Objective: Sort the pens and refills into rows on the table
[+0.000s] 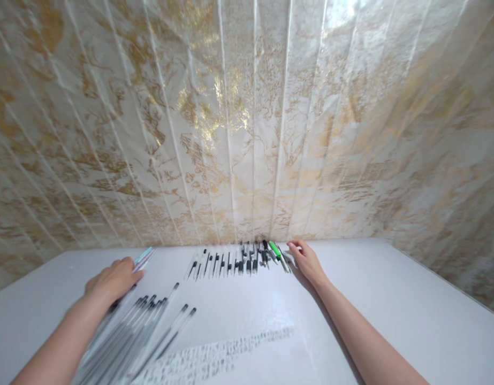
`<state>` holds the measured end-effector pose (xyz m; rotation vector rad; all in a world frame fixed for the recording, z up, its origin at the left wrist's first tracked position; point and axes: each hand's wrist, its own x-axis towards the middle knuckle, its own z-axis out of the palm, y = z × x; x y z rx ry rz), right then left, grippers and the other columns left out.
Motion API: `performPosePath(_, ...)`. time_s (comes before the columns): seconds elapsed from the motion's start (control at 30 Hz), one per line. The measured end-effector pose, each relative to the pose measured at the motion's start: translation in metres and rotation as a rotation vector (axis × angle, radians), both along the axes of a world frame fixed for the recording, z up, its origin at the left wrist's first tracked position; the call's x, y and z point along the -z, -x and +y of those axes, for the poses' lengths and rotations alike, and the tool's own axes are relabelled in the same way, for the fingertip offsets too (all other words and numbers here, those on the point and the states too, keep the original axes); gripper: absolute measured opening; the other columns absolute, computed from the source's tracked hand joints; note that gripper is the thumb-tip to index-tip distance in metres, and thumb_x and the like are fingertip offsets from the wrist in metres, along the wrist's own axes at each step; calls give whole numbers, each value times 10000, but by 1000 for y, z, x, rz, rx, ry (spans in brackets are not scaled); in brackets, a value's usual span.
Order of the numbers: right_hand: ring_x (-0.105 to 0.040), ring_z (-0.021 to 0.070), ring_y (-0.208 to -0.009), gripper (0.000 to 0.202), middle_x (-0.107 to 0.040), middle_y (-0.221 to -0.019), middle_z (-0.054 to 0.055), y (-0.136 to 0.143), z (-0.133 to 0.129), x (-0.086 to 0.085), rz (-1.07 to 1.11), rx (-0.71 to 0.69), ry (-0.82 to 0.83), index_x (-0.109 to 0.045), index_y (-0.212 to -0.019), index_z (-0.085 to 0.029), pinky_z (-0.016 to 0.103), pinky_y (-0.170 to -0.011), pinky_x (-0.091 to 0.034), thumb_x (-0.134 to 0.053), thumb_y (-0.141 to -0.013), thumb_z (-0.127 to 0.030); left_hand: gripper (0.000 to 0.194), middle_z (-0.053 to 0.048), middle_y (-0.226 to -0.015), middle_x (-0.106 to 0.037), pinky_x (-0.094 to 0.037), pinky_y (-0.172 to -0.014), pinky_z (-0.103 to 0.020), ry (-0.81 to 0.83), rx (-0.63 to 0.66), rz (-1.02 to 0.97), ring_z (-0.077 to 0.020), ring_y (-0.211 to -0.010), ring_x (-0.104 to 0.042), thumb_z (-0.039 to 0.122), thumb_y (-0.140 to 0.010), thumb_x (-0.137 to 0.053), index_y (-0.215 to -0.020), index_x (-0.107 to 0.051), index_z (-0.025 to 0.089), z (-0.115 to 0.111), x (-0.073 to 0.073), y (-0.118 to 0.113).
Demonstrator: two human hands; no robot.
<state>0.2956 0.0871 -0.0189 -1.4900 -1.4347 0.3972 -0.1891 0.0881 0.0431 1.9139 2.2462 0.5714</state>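
Observation:
My left hand (113,279) is at the left of the white table, its fingers curled over a few slim pastel pens (144,259) whose ends stick out past the knuckles. Below it lies a loose bundle of clear pens with dark caps (128,334), blurred. At the far right end of a row of pen parts, my right hand (306,261) rests beside a bright green pen (275,250). Its fingers are slightly bent and apart, and I see nothing held in them. The row of short black-and-clear pen parts (229,263) stands between the hands.
A sheet with handwritten lines (226,355) lies at the near middle of the white table (391,299). Behind the table's back edge hangs a pleated white-and-gold patterned curtain (238,128).

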Motion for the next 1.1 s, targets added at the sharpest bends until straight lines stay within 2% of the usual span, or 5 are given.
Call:
performPosePath(0.23,-588,190,-598,465,-654,-722,57,2,-3,-2,84,17,-4,-652,-856,-159,292,-558,-429,-505,-779,-593,179,-26,-708,-581,-411,-686,-334,146,-75,175,-310,-843,-629,238,-810,-555,-645,-532,173,-5,-8,-16)
performPosePath(0.5,-517,165,-538,529,-612,-664,46,-1,-7,-9,164,140,-78,-635,-788,-164,284,-516,-394,-441,-787,-656,240,-35,-644,-623,-373,-607,-301,186,-25,134,-254,-681,-624,316,-834,-525,-655,-589,169,-7,-27,-17)
performPosePath(0.67,-487,179,-600,478,-521,-605,10,12,-38,-19,154,148,-138,-560,-691,-199,285,-571,-394,-371,-851,-608,288,3,-655,-622,-361,-595,-262,-88,193,-60,-210,-666,-594,435,-881,-427,-716,-537,227,-29,-52,-80)
performPosePath(0.9,-457,149,-593,528,-480,-591,-12,60,-99,-15,-118,-279,27,-486,-603,-201,256,-598,-346,-294,-928,-571,104,10,-708,-677,-327,-595,-246,-57,737,-427,-178,-637,-581,292,-850,-537,-787,-614,265,-99,8,-224)
performPosePath(1.1,-406,123,-550,547,-427,-548,-30,65,-102,-13,-220,-322,143,-381,-549,-201,247,-561,-285,-307,-919,-597,179,-10,-767,-716,-333,-588,-256,-25,810,-407,-202,-659,-631,286,-914,-467,-865,-639,291,-110,38,-242)
